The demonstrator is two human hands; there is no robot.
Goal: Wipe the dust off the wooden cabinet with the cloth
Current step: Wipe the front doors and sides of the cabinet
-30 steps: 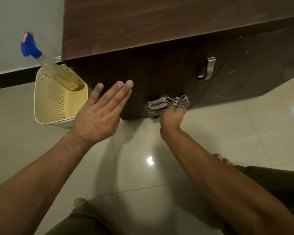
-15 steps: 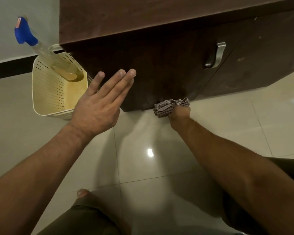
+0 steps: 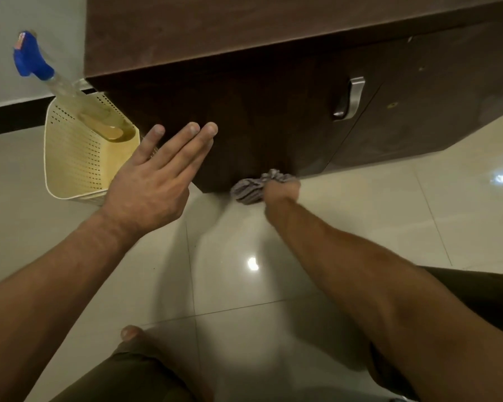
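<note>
- The right hand (image 3: 280, 191) is fisted around the bunched checked cloth (image 3: 254, 187), pressing it against the bottom edge of the wooden cabinet (image 3: 273, 120), right where the dark front meets the floor (image 3: 244, 285).
- The undusted front rises above and away from that grip, so the next stroke likely runs upward or along the base; the right hand is plainly the nearer one.
- The left hand (image 3: 154, 184) hovers flat, fingers spread wide, holding nothing (near the cream basket (image 3: 76, 158) with the spray bottle (image 3: 32, 62)).
- Against a second ago, the cloth has slid lower and rightward; the left hand has barely shifted.
</note>
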